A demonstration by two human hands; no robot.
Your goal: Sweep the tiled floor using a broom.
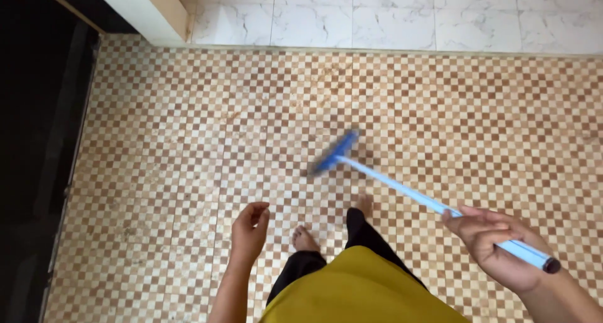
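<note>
Right hand [496, 247] wrapped around the near end of the blue floor wiper [402, 188], its long handle slanting up-left to the blurred head on the checkered floor [188, 141] ahead of bare feet, left hand [249, 229] empty, loosely curled, farther off.

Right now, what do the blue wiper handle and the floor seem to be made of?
The wiper handle, held in the right hand, looks like smooth light-blue plastic or coated metal; its even colour leaves this open. The floor looks like glazed tile: brown-and-cream checks, slight sheen.
</note>
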